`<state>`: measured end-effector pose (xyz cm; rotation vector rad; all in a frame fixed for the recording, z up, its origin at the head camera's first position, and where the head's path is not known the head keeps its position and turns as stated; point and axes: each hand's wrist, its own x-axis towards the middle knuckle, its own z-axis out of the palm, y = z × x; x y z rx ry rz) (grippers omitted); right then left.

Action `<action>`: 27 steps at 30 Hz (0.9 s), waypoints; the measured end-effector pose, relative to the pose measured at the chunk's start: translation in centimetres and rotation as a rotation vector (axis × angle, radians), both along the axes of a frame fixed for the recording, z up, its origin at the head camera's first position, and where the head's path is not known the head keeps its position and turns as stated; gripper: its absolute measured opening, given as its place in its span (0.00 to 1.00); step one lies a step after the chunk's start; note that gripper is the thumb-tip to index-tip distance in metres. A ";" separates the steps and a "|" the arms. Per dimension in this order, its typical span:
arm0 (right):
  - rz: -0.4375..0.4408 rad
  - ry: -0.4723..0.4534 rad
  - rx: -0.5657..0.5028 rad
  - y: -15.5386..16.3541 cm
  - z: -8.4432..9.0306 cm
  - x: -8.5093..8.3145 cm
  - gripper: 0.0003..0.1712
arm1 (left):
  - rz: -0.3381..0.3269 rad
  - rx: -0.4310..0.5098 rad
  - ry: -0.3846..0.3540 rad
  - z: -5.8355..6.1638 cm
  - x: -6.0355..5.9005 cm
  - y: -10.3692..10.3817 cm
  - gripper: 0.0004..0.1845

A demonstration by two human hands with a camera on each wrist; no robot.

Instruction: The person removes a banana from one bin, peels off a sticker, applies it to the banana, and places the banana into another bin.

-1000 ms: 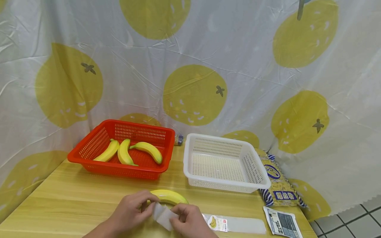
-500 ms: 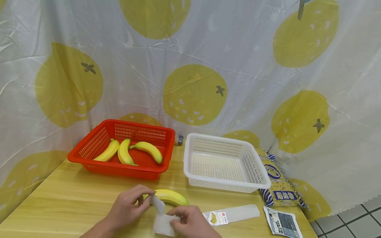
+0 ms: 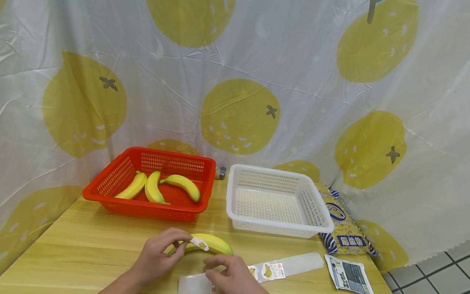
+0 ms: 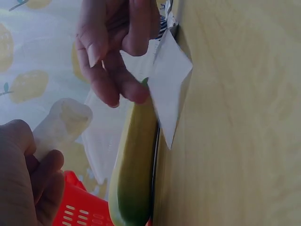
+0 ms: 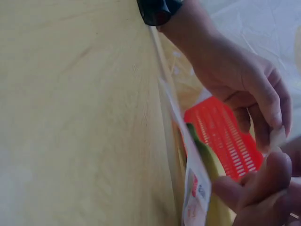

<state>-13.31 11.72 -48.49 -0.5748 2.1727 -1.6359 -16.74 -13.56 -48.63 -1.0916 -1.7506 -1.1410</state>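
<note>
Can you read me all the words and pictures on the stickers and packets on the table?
Sticker on the banana: a small picture, too small to read.
Sticker strip: little banana pictures and a red mark; words too small to read.
Striped bag beside the white basket: a blue oval logo and a blue band of characters, too blurred to read.
Flat packet: print too small to read.

Left hand (image 3: 158, 255): fingers curled, fingertips pinching a sticker (image 3: 200, 244) just above the banana (image 3: 211, 243).
Right hand (image 3: 229, 275): fingers bent, pressing a backing sheet (image 3: 192, 283) just in front of the banana.
Forearms: both entering from the near edge.
</note>
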 end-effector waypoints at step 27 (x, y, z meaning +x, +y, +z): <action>-0.347 1.029 -0.007 -1.7 -0.8 -3.8 0.09 | 0.094 -0.081 0.035 -1.0 -0.4 1.0 0.13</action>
